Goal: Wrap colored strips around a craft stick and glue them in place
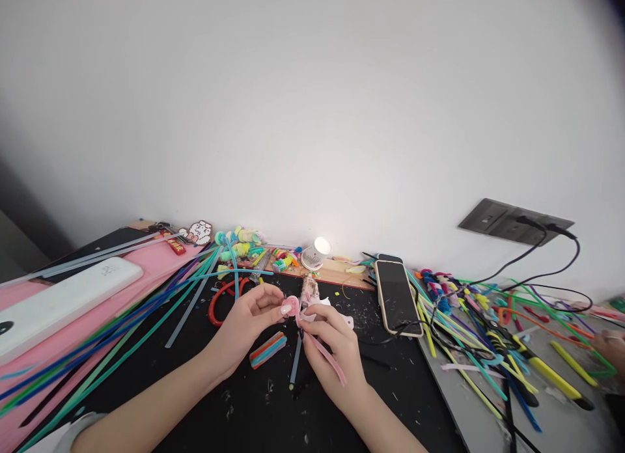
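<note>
Presently Pinched, Liable to Unwind

Above the black surface (263, 417), toward its far edge, we find the left hand (258, 310) pinching a pink coil (293, 302) in its fingertips and the right hand (336, 342) grasping its pink strip (332, 360). Should either slacken, we judge, the coil could spring loose; pale lint (229, 411) below might cling.

Wall (293, 101): plain, pale grey. A dark socket panel (499, 220) is mounted on it, two black plugs (525, 221) inserted. Left of the panel, a bright glow (319, 212) lights the lower wall. Below the panel lies a grey tabletop (463, 411); below-left, a black tabletop (263, 417).
</note>
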The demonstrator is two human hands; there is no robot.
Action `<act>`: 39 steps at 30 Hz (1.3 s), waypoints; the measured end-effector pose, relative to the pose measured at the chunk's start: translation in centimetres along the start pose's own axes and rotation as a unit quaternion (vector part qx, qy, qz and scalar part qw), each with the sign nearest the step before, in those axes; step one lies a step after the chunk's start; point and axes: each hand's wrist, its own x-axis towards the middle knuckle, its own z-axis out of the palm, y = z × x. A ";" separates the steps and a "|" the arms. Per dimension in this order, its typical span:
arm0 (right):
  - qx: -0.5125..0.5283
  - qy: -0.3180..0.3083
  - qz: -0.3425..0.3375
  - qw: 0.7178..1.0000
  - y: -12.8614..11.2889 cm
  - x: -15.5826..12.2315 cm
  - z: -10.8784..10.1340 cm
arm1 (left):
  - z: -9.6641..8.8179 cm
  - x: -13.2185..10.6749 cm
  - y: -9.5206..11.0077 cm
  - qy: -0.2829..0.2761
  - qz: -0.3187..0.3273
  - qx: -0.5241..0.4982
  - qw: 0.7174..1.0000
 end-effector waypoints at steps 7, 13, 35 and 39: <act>0.021 0.003 0.025 0.999 0.3 -0.2 0.1 | 0.0 0.0 0.0 -0.010 -0.018 -0.013 1.000; 0.026 0.006 0.042 0.999 0.4 -0.2 0.2 | 0.3 -0.2 0.3 -0.021 -0.028 -0.007 0.999; 0.106 0.014 0.174 0.979 0.2 0.0 0.4 | 0.0 0.0 -0.3 -0.012 -0.011 0.040 0.999; 0.111 0.014 0.180 0.977 0.3 -0.1 0.5 | 0.1 -0.1 0.0 -0.010 -0.012 0.038 0.999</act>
